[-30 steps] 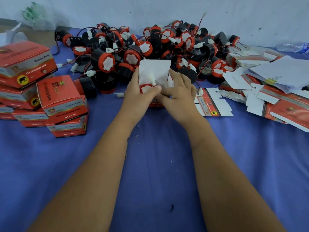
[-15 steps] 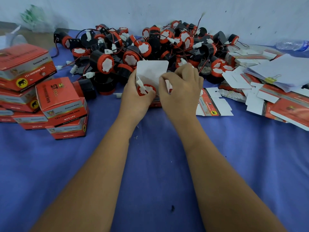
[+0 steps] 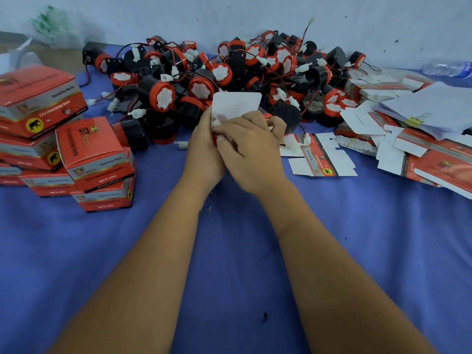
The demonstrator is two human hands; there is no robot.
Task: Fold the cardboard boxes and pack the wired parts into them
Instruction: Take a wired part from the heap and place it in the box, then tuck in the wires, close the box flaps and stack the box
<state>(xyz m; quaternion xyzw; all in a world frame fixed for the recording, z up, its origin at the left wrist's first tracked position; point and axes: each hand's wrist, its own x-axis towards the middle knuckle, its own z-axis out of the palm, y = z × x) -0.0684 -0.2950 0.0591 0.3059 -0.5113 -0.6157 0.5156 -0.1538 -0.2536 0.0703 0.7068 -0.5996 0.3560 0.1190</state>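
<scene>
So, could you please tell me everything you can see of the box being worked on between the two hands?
The box is thin cardboard, and mostly its plain white inner face shows: a flap with rounded upper corners standing up toward the pile of parts. It is still open. The left hand grips its left side; the right hand curls over its front, hiding the body. A little red and white shows at the opening between the fingers, seemingly a part going in. It is held just above the blue cloth.

box [image 3: 236,104] mostly behind hands, box stack [image 3: 15,139] cropped left
</scene>
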